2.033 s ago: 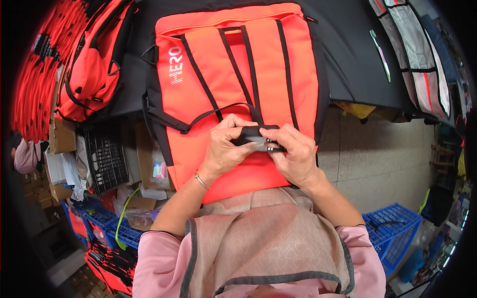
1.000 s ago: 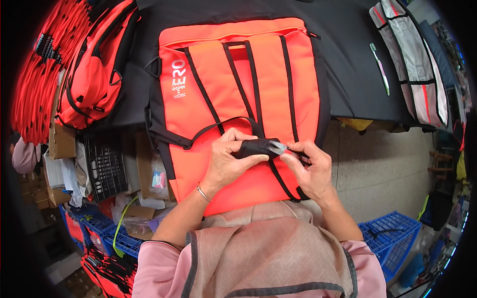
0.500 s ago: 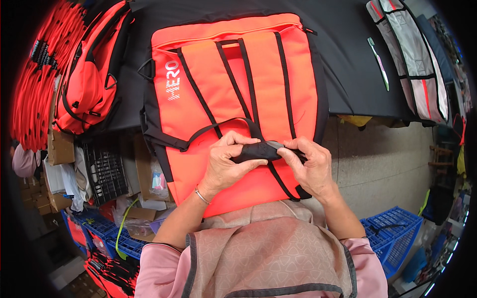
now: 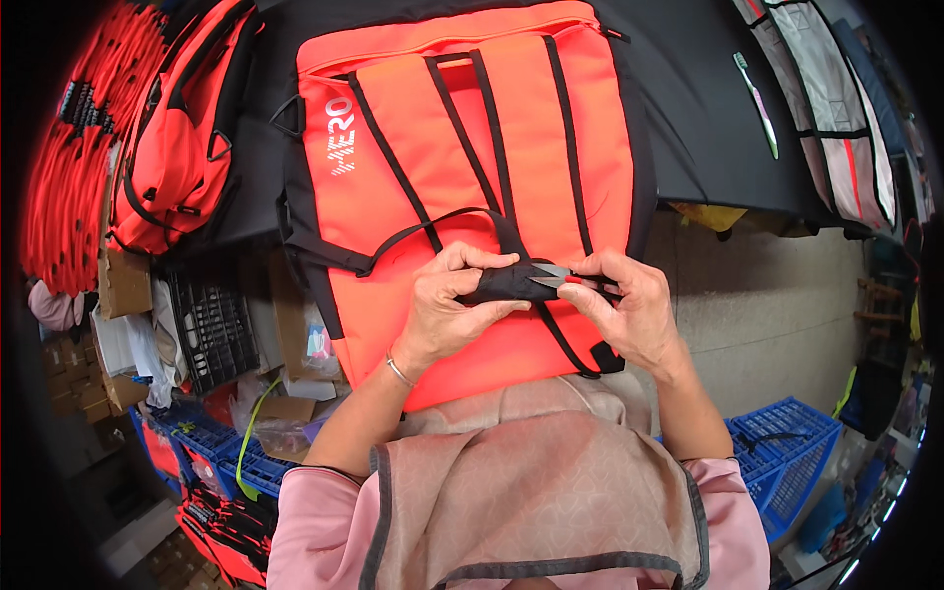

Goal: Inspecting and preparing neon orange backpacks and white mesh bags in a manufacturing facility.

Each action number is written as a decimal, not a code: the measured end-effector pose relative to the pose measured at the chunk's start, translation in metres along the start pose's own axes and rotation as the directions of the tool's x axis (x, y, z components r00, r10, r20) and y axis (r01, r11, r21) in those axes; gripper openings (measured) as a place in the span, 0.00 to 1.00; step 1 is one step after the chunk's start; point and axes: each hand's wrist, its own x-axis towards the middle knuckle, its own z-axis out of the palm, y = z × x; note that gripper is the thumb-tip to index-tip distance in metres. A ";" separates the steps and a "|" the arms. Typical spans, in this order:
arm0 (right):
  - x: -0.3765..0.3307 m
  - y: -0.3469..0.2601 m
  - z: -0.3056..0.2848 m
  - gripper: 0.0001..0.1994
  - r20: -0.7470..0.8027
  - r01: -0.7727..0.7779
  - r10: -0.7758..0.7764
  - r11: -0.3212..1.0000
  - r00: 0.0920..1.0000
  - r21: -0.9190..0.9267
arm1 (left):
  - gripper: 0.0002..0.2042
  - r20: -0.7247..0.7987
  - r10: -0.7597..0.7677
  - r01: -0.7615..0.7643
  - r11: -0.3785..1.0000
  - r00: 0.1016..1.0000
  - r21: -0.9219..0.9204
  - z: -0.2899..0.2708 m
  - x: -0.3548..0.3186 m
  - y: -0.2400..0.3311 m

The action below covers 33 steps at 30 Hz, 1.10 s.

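A large orange-red backpack [image 4: 531, 138] with black edging lies over the table edge toward me, its shoulder straps [image 4: 403, 138] facing up. Between the thumb and fingers of my left hand [image 4: 442, 305] is a folded black fabric strap [image 4: 497, 283], raised over the bag's lower part. My right hand [image 4: 634, 310] is closed round small thread snips [image 4: 551, 276] with pointed metal blades and a bit of red near the grip. Those blades are parted and lie against the black strap. Most of the snips' handle is hidden by my fingers.
On the black table [image 4: 688, 128] lie a toothbrush [image 4: 757, 106] and a grey bag [image 4: 826, 98] at right. Another orange-red backpack [image 4: 177, 147] and a stack of red pieces [image 4: 98, 167] are at left. Blue crates [image 4: 787, 457] stand low on both sides.
The snips' blades now show, spread at the black strap, where only a grey part was visible. My right hand has shifted slightly right; the left keeps its pinch. The whole view has moved a little.
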 end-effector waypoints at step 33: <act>-0.026 0.005 0.032 0.15 0.079 -0.307 0.308 0.822 0.948 0.481 | 0.15 -0.051 -0.735 0.724 0.676 0.677 -0.136 -0.003 -0.087 0.050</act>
